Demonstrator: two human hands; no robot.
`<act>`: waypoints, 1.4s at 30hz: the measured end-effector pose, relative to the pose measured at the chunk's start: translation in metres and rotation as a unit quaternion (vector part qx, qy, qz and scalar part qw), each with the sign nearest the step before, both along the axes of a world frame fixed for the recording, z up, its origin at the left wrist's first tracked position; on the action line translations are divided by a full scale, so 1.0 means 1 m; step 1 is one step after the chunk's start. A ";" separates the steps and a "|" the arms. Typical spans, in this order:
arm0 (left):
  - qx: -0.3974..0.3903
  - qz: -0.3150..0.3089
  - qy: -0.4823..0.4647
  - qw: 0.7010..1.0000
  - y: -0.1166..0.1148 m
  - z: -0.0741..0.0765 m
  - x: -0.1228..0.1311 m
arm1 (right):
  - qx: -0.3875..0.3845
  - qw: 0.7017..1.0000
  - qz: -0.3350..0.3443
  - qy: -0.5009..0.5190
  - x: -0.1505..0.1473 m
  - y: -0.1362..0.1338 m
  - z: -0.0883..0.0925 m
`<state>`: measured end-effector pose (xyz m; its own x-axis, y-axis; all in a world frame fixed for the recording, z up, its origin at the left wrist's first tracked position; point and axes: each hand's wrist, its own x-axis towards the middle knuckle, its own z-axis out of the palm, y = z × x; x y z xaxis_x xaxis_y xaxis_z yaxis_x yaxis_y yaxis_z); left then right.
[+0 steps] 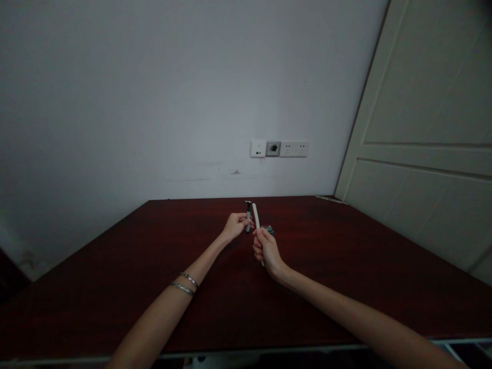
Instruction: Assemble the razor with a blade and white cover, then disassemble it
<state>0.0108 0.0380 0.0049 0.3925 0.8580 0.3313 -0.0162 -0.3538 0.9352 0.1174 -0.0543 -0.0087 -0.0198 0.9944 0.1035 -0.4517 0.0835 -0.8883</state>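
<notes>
My left hand (233,226) pinches the grey and black handle of a razor (248,214), its T-shaped head pointing up and away from me. Close to its right, a slim white stick (255,215) slants upward from my closed right hand (268,251). The stick's lower end shows below the fingers; its exact kind is too small to make out. Just behind my right hand is a small dark, shiny thing (269,229), partly hidden by the hand.
Both arms reach over a dark red wooden table (134,266). A white wall (172,102) with several sockets (294,149) rises behind it. A pale panelled door (423,118) stands along the right side. Some things sit below the table's front edge.
</notes>
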 end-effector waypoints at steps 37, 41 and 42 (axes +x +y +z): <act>0.049 0.179 0.076 0.980 0.004 0.008 0.000 | 0.042 0.998 -0.030 -0.036 -0.004 -0.002 -0.004; 0.052 0.154 0.073 0.984 0.002 0.006 0.003 | 0.048 0.998 -0.029 -0.029 -0.004 0.002 0.004; 0.049 0.146 0.065 0.986 0.003 0.006 0.003 | 0.036 0.998 -0.025 -0.034 -0.004 0.001 0.001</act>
